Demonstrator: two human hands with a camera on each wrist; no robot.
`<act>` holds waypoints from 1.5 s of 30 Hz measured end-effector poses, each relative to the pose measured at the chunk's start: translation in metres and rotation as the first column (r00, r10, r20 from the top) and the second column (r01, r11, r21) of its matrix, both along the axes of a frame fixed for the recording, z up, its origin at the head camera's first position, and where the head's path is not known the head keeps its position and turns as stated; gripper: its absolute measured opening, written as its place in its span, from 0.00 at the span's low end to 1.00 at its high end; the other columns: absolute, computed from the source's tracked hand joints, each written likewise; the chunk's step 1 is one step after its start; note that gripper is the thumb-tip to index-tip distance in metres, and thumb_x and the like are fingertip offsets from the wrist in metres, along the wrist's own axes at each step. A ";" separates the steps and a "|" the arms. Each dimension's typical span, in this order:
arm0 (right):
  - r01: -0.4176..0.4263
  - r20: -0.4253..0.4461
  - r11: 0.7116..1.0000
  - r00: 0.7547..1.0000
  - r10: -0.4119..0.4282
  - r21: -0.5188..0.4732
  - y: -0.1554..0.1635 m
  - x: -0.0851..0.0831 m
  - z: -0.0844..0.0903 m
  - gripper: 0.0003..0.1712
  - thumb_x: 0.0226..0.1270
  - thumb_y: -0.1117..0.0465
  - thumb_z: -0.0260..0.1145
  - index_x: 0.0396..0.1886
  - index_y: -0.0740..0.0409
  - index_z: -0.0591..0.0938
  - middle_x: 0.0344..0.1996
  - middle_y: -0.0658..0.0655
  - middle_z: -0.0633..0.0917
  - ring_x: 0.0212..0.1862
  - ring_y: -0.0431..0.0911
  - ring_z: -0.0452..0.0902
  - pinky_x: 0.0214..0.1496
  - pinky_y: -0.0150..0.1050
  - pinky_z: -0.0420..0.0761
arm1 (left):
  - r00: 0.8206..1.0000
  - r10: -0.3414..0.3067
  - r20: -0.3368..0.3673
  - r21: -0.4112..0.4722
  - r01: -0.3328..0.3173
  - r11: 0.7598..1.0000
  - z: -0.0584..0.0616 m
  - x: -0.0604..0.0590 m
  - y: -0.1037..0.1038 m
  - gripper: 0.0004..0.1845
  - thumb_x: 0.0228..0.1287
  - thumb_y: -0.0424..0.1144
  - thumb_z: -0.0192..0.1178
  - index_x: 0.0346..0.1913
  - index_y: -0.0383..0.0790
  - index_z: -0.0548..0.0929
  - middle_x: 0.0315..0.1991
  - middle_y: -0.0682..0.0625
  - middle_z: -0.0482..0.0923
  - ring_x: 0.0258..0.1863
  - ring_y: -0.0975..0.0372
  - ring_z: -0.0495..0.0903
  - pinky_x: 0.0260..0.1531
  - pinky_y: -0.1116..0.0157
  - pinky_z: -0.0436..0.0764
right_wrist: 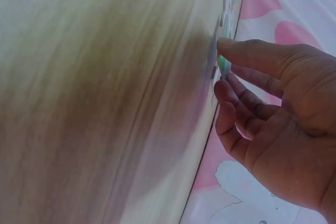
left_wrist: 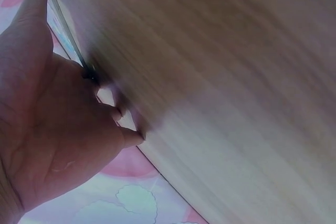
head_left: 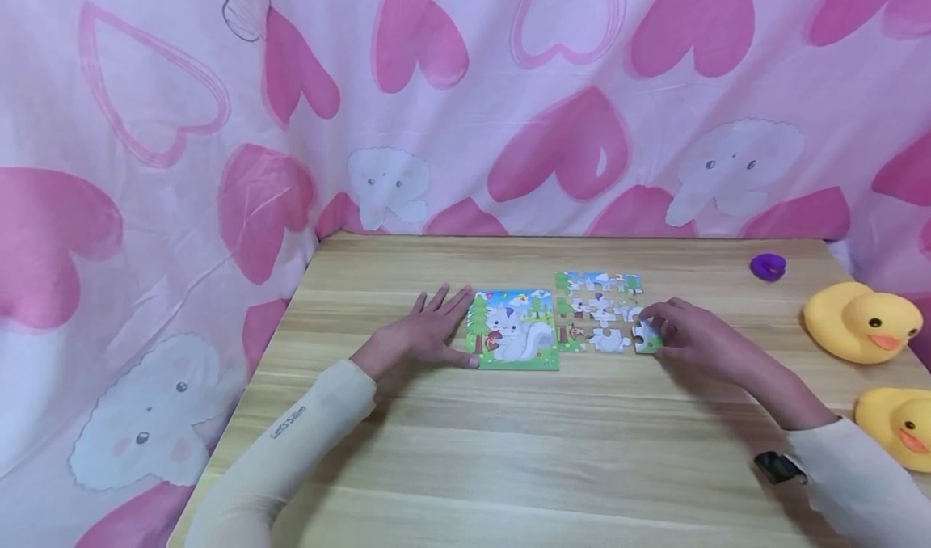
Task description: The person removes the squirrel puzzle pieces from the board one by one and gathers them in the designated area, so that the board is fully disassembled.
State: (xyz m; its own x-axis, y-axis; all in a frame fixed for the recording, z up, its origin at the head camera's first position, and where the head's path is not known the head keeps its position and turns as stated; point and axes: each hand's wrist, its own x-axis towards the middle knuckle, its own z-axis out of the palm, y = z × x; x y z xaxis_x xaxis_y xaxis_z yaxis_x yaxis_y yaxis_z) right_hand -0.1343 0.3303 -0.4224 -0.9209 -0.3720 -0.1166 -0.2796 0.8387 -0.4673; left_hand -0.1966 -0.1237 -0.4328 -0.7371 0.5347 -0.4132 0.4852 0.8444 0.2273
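Note:
A square picture card [head_left: 513, 331] showing a white squirrel lies flat on the wooden table [head_left: 509, 451]. My left hand [head_left: 425, 331] rests flat on the table just left of the card, fingers straight, thumb touching the card's lower left edge. In the left wrist view the left hand [left_wrist: 52, 124] presses against the tabletop. To the card's right, loose and partly joined puzzle pieces [head_left: 600, 309] form a rough square. My right hand [head_left: 687, 334] pinches a green-edged puzzle piece [head_left: 645, 338] at that square's lower right corner. The right wrist view shows thumb and fingers [right_wrist: 247, 56] closed on the green piece [right_wrist: 223, 65].
Two yellow rubber ducks [head_left: 861, 322] [head_left: 898, 420] sit at the table's right edge, with a small purple object [head_left: 768, 267] behind them. Pink heart-patterned cloth [head_left: 465, 103] hangs behind and to the left. Bare wood stretches toward me.

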 end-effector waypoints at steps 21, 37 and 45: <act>-0.072 -0.013 0.997 0.997 0.073 0.034 -0.001 -0.009 -0.003 0.28 0.61 0.69 0.77 0.62 0.63 0.84 0.42 0.54 0.83 0.43 0.45 0.77 0.44 0.38 0.85 | 0.998 0.014 0.062 0.064 -0.018 0.998 0.003 -0.003 -0.002 0.67 0.61 0.77 0.62 0.87 0.52 0.32 0.89 0.57 0.25 0.88 0.48 0.23 0.84 0.38 0.29; -0.055 -0.004 0.998 0.998 0.056 0.029 -0.001 -0.004 0.001 0.31 0.60 0.66 0.79 0.64 0.63 0.83 0.44 0.57 0.84 0.45 0.47 0.79 0.46 0.45 0.86 | 0.994 0.035 0.107 0.081 -0.044 0.996 0.005 -0.002 -0.001 0.66 0.62 0.78 0.59 0.87 0.53 0.31 0.89 0.58 0.25 0.87 0.50 0.21 0.84 0.38 0.27; 0.104 -0.206 0.993 0.972 -0.113 -0.053 0.011 -0.007 0.009 0.32 0.71 0.54 0.75 0.68 0.66 0.78 0.64 0.76 0.75 0.65 0.73 0.68 0.59 0.75 0.75 | 0.996 0.053 0.068 0.164 -0.063 0.984 0.005 -0.011 -0.013 0.67 0.63 0.76 0.60 0.87 0.44 0.33 0.89 0.49 0.27 0.88 0.49 0.28 0.86 0.40 0.37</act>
